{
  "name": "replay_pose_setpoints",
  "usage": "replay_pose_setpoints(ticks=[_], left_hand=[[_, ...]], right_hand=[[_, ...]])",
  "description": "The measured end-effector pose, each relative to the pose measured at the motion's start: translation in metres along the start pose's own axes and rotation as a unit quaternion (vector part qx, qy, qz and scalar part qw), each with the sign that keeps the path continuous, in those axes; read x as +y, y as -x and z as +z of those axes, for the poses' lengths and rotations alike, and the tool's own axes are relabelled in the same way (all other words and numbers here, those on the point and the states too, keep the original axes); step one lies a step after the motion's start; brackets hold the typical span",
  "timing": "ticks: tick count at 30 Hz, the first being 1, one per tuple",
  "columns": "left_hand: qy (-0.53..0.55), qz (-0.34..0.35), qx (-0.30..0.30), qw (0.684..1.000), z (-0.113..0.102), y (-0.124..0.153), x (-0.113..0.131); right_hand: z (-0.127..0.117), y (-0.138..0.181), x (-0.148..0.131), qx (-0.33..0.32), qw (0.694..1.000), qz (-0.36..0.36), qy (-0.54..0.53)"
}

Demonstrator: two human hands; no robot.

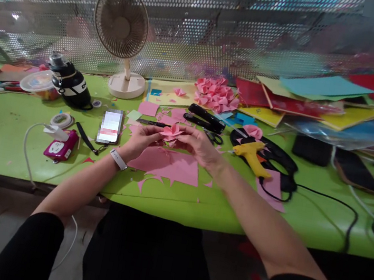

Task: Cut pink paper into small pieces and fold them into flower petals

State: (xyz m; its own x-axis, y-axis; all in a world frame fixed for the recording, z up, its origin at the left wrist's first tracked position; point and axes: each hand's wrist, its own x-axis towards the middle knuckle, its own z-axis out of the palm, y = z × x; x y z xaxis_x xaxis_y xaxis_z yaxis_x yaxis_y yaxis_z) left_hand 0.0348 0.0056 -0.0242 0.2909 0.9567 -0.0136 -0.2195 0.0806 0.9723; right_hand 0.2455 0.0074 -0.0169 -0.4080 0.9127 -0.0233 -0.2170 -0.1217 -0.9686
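Between my two hands is a pink paper flower, raised a little over the table. My left hand pinches its left side, with a white band on the wrist. From the other side, the fingers of my right hand close on the flower's right edge. Below them lies a pink paper sheet with small cut scraps around it. Behind my hands are a black stapler, scissors and pink paper squares. Some fingertips are hidden behind the petals.
A pile of pink paper flowers sits at the back. To the right, a yellow glue gun with a black cord rests near coloured paper sheets. At left stand a fan, a black bottle, a phone and a purple power adapter.
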Motion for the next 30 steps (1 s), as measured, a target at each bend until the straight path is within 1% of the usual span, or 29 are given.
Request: replay_pose_setpoints(ticks=[4,7,10,14,17,21,25,28,30], left_hand=[[-0.057,0.060,-0.011,0.997,-0.001,-0.002,-0.004],[-0.129,0.111,-0.021,0.985,-0.003,-0.003,-0.005],[-0.181,0.145,-0.016,0.973,-0.005,-0.005,-0.005],[-0.176,0.161,-0.015,0.971,-0.009,-0.008,-0.009],[-0.173,0.166,-0.012,0.971,-0.010,-0.010,-0.013],[-0.191,0.177,-0.012,0.965,-0.010,-0.009,-0.015],[-0.210,0.195,-0.012,0.958,-0.008,-0.008,-0.015],[-0.222,0.214,-0.007,0.951,-0.007,-0.006,-0.014],[-0.211,0.229,-0.009,0.950,-0.006,-0.006,-0.013]], right_hand=[[-0.001,-0.002,0.002,0.014,1.000,0.006,0.000],[-0.002,-0.003,0.001,0.039,0.999,0.009,0.019],[-0.002,-0.003,0.001,0.044,0.999,-0.001,0.020],[-0.001,-0.003,0.003,0.032,0.999,-0.028,0.026],[-0.001,-0.005,0.008,0.044,0.995,-0.070,0.050],[-0.003,-0.007,0.016,0.072,0.983,-0.136,0.104],[-0.006,-0.006,0.020,0.069,0.963,-0.186,0.182],[-0.006,-0.004,0.019,0.074,0.954,-0.209,0.200],[-0.005,-0.003,0.018,0.068,0.953,-0.213,0.202]])
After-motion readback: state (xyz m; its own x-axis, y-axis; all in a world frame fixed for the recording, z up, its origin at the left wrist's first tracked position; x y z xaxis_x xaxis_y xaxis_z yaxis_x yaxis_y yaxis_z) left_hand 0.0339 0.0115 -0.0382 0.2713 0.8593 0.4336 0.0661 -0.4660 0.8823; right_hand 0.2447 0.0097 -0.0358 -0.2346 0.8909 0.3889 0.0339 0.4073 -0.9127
